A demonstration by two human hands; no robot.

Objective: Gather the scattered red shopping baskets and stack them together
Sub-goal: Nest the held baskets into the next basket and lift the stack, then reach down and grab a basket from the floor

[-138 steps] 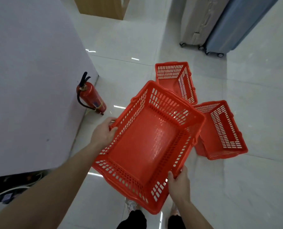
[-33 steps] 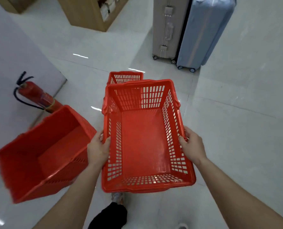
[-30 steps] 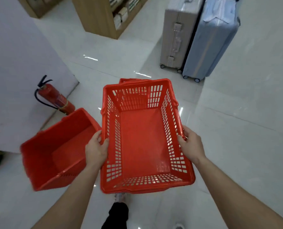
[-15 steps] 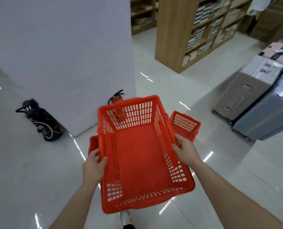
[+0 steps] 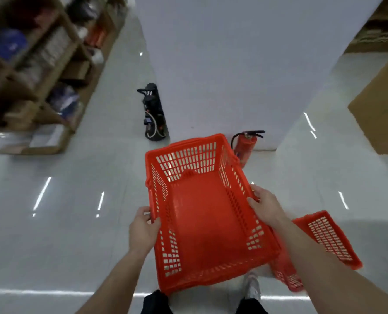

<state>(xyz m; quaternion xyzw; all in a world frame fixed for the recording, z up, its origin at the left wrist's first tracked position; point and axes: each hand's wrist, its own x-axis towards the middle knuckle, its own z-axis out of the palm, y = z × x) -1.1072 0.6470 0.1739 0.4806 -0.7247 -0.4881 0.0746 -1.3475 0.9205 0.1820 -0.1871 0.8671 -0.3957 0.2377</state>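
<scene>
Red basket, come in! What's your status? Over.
Both gripping: left hand, right hand on carried basket side rims. On floor, right: second basket. Ahead by wall: fire extinguisher.

Red cylindrical fire extinguisher (image 5: 245, 146), black hose: glossy pale floor (image 5: 52, 223), against white pillar (image 5: 233, 53) base. Black cabled device (image 5: 153, 114): floor, pillar's left corner. Stocked wooden shelving unit (image 5: 41, 71): floor's far-left edge.

2 arms extended forward; left hand (image 5: 143, 230), right hand (image 5: 265, 205) fingers curled, gripping.

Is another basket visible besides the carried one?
Yes, a second basket lies on the floor, right of the carried basket.
</scene>
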